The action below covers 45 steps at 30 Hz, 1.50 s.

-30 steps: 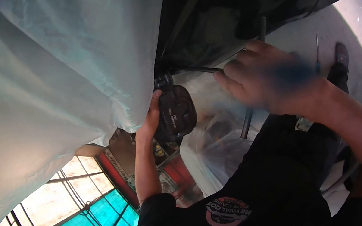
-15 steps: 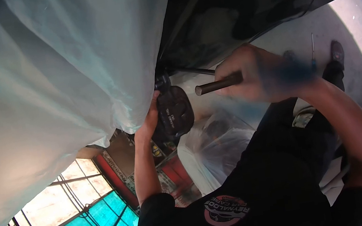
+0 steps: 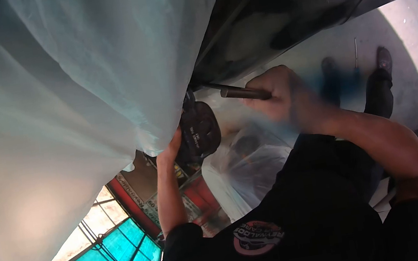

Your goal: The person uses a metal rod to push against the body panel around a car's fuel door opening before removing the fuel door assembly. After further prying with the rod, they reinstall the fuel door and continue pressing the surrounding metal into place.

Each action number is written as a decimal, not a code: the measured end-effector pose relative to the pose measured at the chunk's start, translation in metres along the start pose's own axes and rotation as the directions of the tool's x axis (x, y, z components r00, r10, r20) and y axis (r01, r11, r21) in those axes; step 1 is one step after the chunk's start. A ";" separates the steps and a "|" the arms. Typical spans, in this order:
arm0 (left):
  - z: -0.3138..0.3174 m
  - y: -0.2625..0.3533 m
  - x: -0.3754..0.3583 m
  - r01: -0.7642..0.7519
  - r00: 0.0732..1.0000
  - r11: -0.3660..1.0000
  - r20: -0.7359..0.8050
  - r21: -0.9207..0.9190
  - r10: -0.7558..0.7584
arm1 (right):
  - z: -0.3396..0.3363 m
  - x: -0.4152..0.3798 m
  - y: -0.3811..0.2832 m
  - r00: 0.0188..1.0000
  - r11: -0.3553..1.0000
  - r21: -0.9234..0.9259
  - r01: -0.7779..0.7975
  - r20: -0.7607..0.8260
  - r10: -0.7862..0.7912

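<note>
Your right grip (image 3: 276,89) is clamped on the T-handle tool (image 3: 236,93), above and right of the fuel filler door (image 3: 203,129). Expect stiff, probably weighty metal; hold the bar handle (image 3: 252,94). Your left grip (image 3: 170,148) meets the door's edge; closure cannot be determined.
</note>
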<state>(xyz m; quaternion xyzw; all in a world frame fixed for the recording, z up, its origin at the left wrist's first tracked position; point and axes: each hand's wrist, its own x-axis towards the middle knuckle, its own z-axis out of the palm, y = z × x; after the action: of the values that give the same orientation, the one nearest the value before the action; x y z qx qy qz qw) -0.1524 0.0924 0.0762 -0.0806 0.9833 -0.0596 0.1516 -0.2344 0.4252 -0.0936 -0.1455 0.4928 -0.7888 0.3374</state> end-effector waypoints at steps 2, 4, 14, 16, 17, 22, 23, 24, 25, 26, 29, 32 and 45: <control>0.005 -0.015 -0.004 -0.025 0.999 1.000 -0.035 0.017 0.025 | 0.004 -0.001 0.001 1.000 1.000 0.022 -0.003 -0.009 0.003; 0.004 -0.013 -0.003 -0.021 0.999 0.999 -0.034 0.035 0.022 | 0.005 -0.001 0.000 1.000 0.999 0.040 -0.006 -0.013 0.007; -0.004 -0.005 0.003 0.173 0.982 0.977 0.059 0.124 -0.181 | -0.004 -0.025 0.010 0.995 0.992 0.079 0.095 -0.032 -0.093; -0.002 -0.002 0.003 0.214 0.975 0.976 0.043 0.040 -0.216 | -0.021 -0.035 0.014 0.978 0.980 -0.020 0.200 -0.059 -0.201; -0.001 -0.001 0.003 0.252 0.967 0.967 0.031 -0.044 -0.251 | -0.023 -0.036 0.015 0.979 0.980 -0.020 0.196 -0.062 -0.197; -0.012 0.034 0.009 0.187 0.977 0.974 0.124 -0.131 -0.171 | -0.020 -0.037 0.008 0.902 0.890 -0.204 0.409 -0.061 -0.428; -0.011 0.038 0.009 0.166 0.982 0.973 0.113 -0.162 -0.149 | -0.018 -0.034 0.008 0.904 0.892 -0.203 0.404 -0.062 -0.424; -0.013 0.042 0.009 0.169 0.982 0.972 0.117 -0.161 -0.151 | -0.014 -0.030 0.009 0.890 0.869 -0.238 0.434 -0.040 -0.455; -0.016 0.046 0.009 0.181 0.977 0.974 0.140 -0.138 -0.162 | -0.010 -0.026 0.011 0.874 0.843 -0.272 0.464 -0.017 -0.486; -0.019 0.048 0.009 0.192 0.972 0.975 0.161 -0.114 -0.173 | -0.008 -0.022 0.013 0.874 0.844 -0.269 0.464 -0.016 -0.486; -0.020 0.049 0.010 0.198 0.967 0.978 0.175 -0.065 -0.184 | -0.003 -0.017 0.017 0.850 0.805 -0.330 0.493 -0.016 -0.527; -0.018 0.045 0.009 0.165 0.978 0.986 0.130 -0.022 -0.161 | 0.000 -0.014 0.018 0.841 0.801 -0.326 0.503 -0.031 -0.540; -0.014 0.041 0.009 0.173 0.979 0.977 0.130 -0.128 -0.156 | -0.005 0.005 0.011 0.815 0.670 -0.479 0.566 0.205 -0.542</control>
<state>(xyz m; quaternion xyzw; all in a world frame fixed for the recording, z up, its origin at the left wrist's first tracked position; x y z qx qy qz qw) -0.1706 0.1320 0.0812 -0.1755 0.9642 0.0014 0.1987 -0.2364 0.4219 -0.1058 -0.3913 0.6112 -0.6867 0.0409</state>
